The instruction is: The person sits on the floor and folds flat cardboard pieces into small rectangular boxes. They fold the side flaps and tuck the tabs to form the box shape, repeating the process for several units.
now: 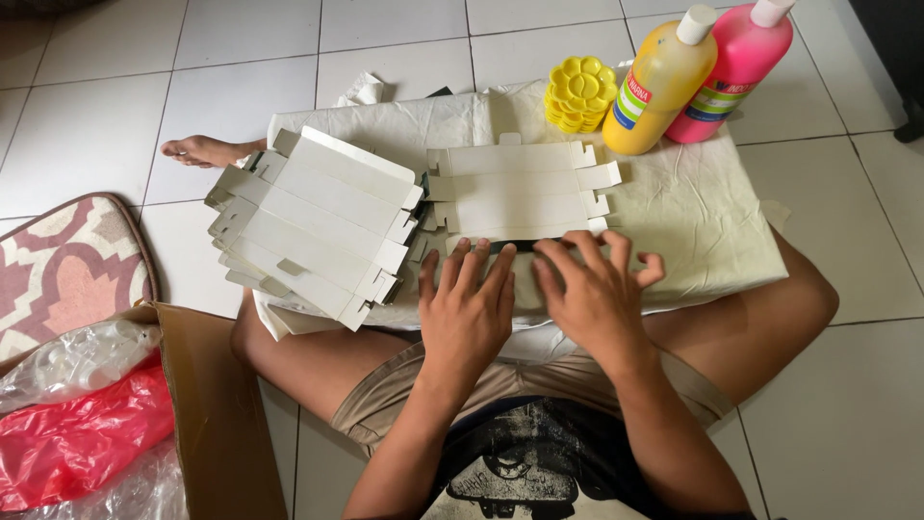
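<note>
We press both flat, open hands, left (469, 308) and right (595, 294), on the unfolded carton (520, 188); carton stack (313, 226) at 9 o'clock.

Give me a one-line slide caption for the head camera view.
Both hands, left hand and right hand, press a flat unfolded carton blank on a cloth-covered board.

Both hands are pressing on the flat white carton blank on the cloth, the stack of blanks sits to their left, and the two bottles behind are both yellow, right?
Not quite. The head view shows one yellow bottle and one pink bottle. The rest holds: the left hand and right hand press on the flat white carton blank on the cloth, with the stack of blanks to their left.
</note>
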